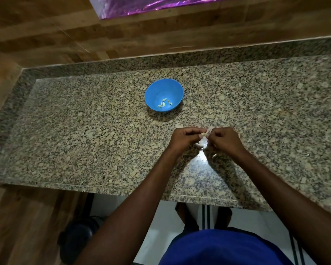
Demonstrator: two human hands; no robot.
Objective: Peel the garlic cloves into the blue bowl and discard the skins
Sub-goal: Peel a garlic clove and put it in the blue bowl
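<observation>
On the speckled tabletop (pixel 84 131), the blue bowl (pixel 164 95) is sitting toward the far edge, already holding a few peeled cloves (pixel 163 104), well beyond the hands. Nearer the front edge, the left hand (pixel 185 139) and right hand (pixel 225 140) are working close together, both curled and pinching one garlic clove (pixel 261 134) between their fingertips. The left should probably be holding the clove steady while the right is teasing the papery skin away in small pulls, with loose skins (pixel 202 145) lying just beneath the hands.
</observation>
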